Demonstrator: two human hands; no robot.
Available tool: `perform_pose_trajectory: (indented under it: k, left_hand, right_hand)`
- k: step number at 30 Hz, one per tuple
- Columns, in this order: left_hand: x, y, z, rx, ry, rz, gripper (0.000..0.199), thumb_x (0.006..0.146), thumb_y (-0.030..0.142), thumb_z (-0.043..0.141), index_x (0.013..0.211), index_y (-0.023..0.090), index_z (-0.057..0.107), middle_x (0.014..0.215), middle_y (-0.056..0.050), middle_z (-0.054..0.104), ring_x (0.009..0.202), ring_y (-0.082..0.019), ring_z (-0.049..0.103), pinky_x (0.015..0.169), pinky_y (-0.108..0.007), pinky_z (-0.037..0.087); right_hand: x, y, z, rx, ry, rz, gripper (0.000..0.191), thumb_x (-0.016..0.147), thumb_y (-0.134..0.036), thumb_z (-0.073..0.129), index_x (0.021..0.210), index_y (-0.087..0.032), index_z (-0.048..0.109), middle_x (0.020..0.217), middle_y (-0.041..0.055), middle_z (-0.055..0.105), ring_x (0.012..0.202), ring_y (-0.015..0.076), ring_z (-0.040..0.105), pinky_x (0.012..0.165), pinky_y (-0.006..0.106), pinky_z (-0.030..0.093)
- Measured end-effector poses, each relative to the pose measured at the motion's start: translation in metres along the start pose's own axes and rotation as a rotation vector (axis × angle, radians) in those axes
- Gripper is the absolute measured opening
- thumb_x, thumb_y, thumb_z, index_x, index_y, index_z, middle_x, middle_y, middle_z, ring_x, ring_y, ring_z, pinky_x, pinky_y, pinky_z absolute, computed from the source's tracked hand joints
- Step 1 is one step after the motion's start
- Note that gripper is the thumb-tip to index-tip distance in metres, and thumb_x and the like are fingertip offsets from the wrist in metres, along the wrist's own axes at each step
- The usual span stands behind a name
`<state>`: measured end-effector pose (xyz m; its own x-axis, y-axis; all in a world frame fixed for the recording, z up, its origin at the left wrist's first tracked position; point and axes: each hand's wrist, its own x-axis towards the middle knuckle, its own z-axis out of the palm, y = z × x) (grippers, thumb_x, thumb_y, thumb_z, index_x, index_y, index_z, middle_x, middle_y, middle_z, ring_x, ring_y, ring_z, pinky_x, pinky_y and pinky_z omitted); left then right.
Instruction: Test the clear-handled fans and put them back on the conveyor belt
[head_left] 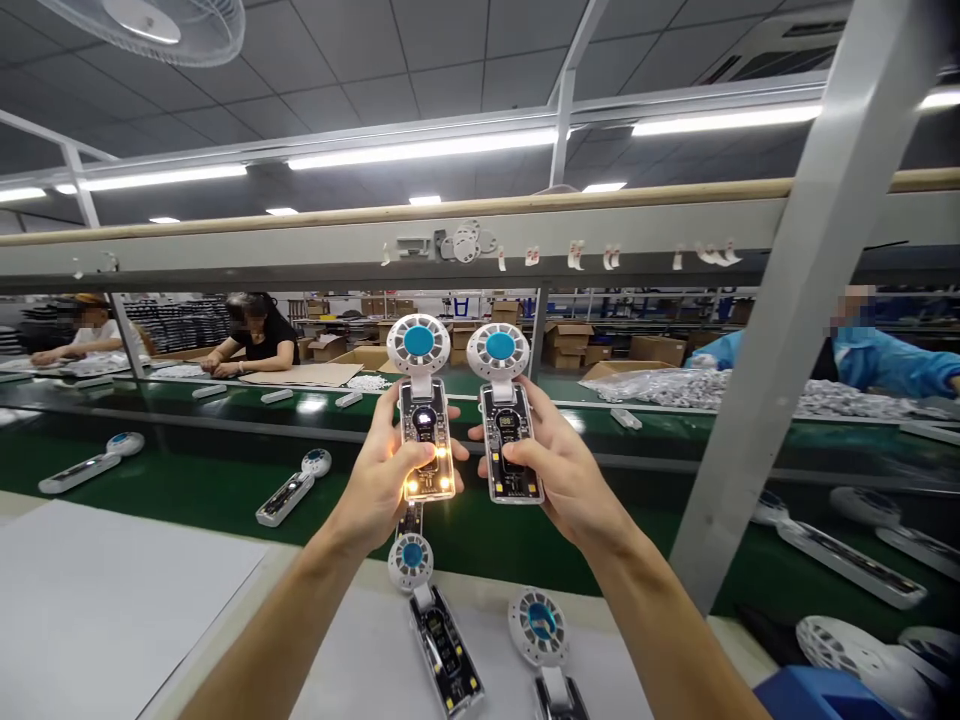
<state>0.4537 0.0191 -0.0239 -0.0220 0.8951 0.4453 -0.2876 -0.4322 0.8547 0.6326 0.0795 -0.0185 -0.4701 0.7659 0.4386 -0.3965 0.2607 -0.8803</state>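
My left hand (382, 470) is wrapped round a handheld fan (428, 420) with a white round head and blue centre; its thumb lies on the front, and yellow lights and a small display glow on the circuit board. Beside it, at the same height, my right hand (564, 465) grips a second handheld fan (510, 410), its thumb also on the front; only a dim display shows there. Both fans are upright, faces towards me. Below my hands, a third fan (446, 645) lies on the white sheet, next to another fan (540, 630) cut off by the frame's bottom.
A green conveyor belt (247, 455) runs across, carrying several fans, such as one at left (289, 495). A slanted metal post (787, 290) stands at right, near a blue bin (825, 695). Co-workers sit across the belt beside heaps of white parts (675, 388).
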Motion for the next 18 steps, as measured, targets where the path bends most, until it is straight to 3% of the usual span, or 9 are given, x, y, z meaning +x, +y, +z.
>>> perform_pose_trajectory:
  k: [4,7,13,18]
  left_hand:
    - [0.0001,-0.0001,-0.0017,-0.013,-0.034,0.045,0.072,0.081,0.016,0.065,0.142,0.027,0.028,0.121,-0.010,0.064,0.078,-0.021,0.072,0.060,-0.034,0.061]
    - [-0.0003,-0.0002,-0.0026,-0.010,-0.065,0.058,0.072,0.082,0.016,0.064,0.143,0.027,0.026,0.119,-0.010,0.064,0.079,-0.021,0.073,0.061,-0.034,0.062]
    - [0.0001,0.0004,-0.0027,-0.028,-0.075,0.060,0.076,0.080,0.017,0.065,0.144,0.027,0.025,0.117,-0.010,0.065,0.075,-0.020,0.072,0.061,-0.033,0.061]
    - [0.0008,0.0003,-0.0017,-0.029,-0.060,0.050,0.073,0.079,0.016,0.065,0.141,0.027,0.028,0.120,-0.010,0.062,0.072,-0.018,0.071,0.059,-0.032,0.061]
  right_hand:
    - [-0.0001,0.0033,0.0033,-0.005,0.006,-0.029,0.086,0.078,-0.014,0.063,0.155,-0.031,0.029,0.128,0.0071,0.063,0.094,0.0200,0.068,0.066,0.029,0.060]
    - [0.0007,0.0064,0.0054,-0.017,-0.017,-0.047,0.082,0.080,-0.015,0.062,0.154,-0.032,0.031,0.125,0.0063,0.064,0.096,0.0214,0.068,0.069,0.031,0.061]
    - [-0.0008,0.0062,0.0097,-0.069,-0.041,-0.091,0.076,0.083,-0.016,0.060,0.153,-0.034,0.034,0.115,0.0046,0.068,0.076,0.0182,0.067,0.069,0.035,0.060]
    - [-0.0017,0.0068,0.0086,-0.045,-0.013,-0.091,0.078,0.081,-0.015,0.061,0.152,-0.032,0.034,0.115,0.0055,0.068,0.091,0.0225,0.069,0.071,0.035,0.061]
